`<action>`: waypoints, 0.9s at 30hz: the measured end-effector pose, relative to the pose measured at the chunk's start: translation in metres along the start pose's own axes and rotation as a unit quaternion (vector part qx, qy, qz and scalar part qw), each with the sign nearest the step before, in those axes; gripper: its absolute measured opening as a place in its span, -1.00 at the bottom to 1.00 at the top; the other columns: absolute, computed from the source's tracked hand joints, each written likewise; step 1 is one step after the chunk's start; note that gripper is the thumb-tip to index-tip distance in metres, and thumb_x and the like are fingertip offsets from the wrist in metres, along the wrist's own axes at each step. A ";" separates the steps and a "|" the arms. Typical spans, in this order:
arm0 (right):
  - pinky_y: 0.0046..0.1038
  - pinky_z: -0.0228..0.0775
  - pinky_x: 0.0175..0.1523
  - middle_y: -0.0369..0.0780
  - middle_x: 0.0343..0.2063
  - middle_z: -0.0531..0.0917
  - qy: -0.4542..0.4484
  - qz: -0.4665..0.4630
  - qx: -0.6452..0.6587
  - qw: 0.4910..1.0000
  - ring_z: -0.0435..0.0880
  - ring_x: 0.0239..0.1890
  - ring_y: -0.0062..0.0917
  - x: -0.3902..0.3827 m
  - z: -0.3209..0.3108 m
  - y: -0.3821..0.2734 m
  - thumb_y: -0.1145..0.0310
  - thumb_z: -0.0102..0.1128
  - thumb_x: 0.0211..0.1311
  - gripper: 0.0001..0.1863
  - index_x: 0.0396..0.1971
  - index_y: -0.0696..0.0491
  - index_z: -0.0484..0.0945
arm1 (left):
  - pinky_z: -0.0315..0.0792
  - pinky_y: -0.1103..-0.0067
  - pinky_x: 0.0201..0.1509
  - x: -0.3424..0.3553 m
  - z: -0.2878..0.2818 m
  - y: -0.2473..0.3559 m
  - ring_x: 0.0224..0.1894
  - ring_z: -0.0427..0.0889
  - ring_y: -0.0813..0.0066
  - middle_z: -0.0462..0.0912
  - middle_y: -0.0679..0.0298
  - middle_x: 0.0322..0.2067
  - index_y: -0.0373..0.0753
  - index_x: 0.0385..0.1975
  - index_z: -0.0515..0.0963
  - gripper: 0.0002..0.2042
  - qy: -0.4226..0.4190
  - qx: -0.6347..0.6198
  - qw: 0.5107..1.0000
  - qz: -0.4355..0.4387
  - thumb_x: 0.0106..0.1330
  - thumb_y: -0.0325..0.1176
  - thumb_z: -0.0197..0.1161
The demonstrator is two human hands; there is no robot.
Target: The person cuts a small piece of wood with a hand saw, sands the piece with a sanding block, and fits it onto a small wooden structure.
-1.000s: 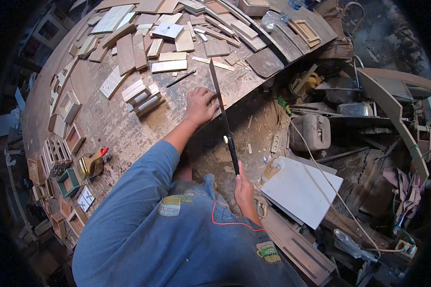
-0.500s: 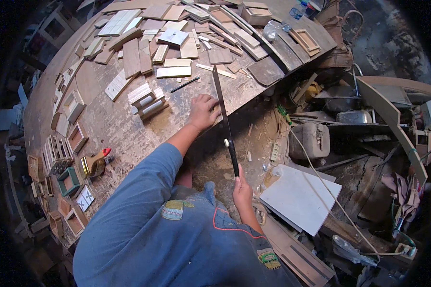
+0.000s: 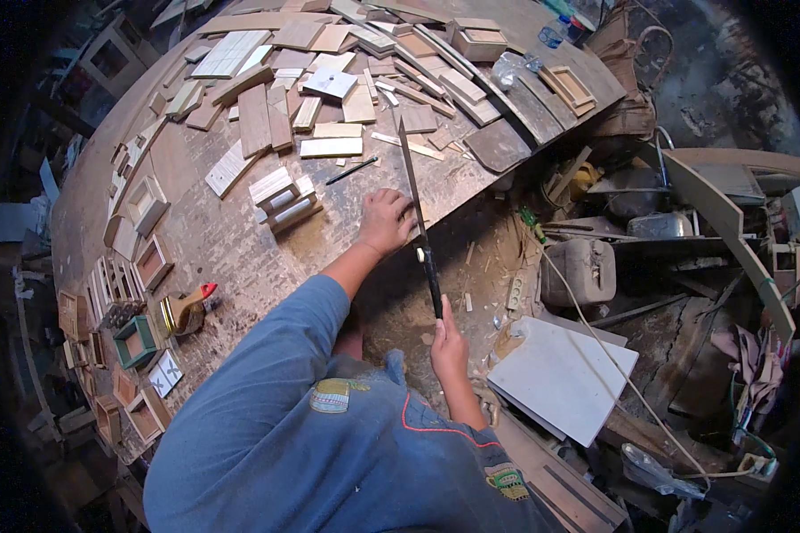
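Observation:
My right hand [image 3: 451, 346] grips the black handle of a long saw [image 3: 431, 275], whose narrow blade points forward across the workbench's edge. My left hand [image 3: 385, 220] rests at that edge of the scuffed bench [image 3: 276, 266], curled fingers against the blade on something I cannot make out. A black pen or pencil [image 3: 351, 171] lies just beyond it. Left of my hand stands a small stack of pale wood blocks [image 3: 284, 197], with sawdust below.
Wood offcuts [image 3: 253, 120] crowd the far bench. Small boxes [image 3: 138, 346] and a red-tipped brush [image 3: 191, 302] lie at left. Right, below the edge, are a grey jerrycan [image 3: 578, 271], white boards [image 3: 562, 373], a cable [image 3: 587, 320] and a tall bent panel [image 3: 729, 213].
The saw has shifted slightly forward along my left fingers in the last half second, with my right hand on it. The whole view has shifted a little; my left hand stays at the edge.

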State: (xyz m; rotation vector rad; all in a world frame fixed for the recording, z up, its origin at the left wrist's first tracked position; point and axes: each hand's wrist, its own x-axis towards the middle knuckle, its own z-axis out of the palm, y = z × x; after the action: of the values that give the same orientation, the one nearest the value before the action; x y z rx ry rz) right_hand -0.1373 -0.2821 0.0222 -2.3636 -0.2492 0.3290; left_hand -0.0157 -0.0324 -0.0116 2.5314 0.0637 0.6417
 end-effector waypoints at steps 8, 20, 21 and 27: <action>-0.15 0.42 -0.26 0.11 -0.29 0.61 -0.040 0.061 0.002 0.997 0.63 -0.29 0.01 0.009 0.002 -0.008 0.36 -0.11 0.37 -0.45 0.34 -0.31 0.17 | 0.23 0.31 0.07 0.002 -0.005 0.003 -0.05 0.46 0.20 0.55 0.23 -0.24 -0.16 -0.26 0.58 -0.68 -0.001 -0.002 1.000 0.005 -0.06 -0.27 0.37; -0.06 0.39 -0.30 0.10 -0.49 0.60 0.006 0.011 0.026 1.000 0.61 -0.38 0.06 0.008 0.011 0.001 0.32 -0.05 0.35 -0.41 0.35 -0.38 0.11 | 0.17 0.27 0.14 -0.002 -0.001 0.005 -0.02 0.45 0.22 0.54 0.24 -0.22 -0.16 -0.22 0.57 -0.65 -0.023 -0.006 1.000 -0.004 -0.05 -0.23 0.38; -0.06 0.39 -0.30 0.10 -0.49 0.60 0.003 0.012 0.026 1.000 0.61 -0.38 0.06 0.017 0.009 -0.005 0.32 -0.05 0.35 -0.41 0.35 -0.38 0.11 | 0.17 0.27 0.14 -0.001 -0.003 0.005 -0.02 0.45 0.22 0.54 0.24 -0.21 -0.16 -0.23 0.58 -0.64 -0.016 -0.004 1.000 -0.007 -0.06 -0.24 0.38; -0.17 0.42 -0.27 0.13 -0.33 0.60 -0.005 0.030 0.051 0.998 0.62 -0.33 0.01 -0.028 0.003 0.007 0.37 -0.11 0.37 -0.45 0.34 -0.28 0.16 | 0.18 0.28 0.14 0.002 -0.001 0.004 -0.01 0.44 0.21 0.55 0.23 -0.22 -0.16 -0.23 0.58 -0.64 -0.012 -0.007 1.000 -0.001 -0.07 -0.24 0.40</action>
State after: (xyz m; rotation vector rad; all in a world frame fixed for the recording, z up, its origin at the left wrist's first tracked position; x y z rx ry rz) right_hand -0.1648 -0.2923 0.0199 -2.2732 -0.1632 0.3724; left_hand -0.0143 -0.0348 -0.0083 2.5251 0.0535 0.6088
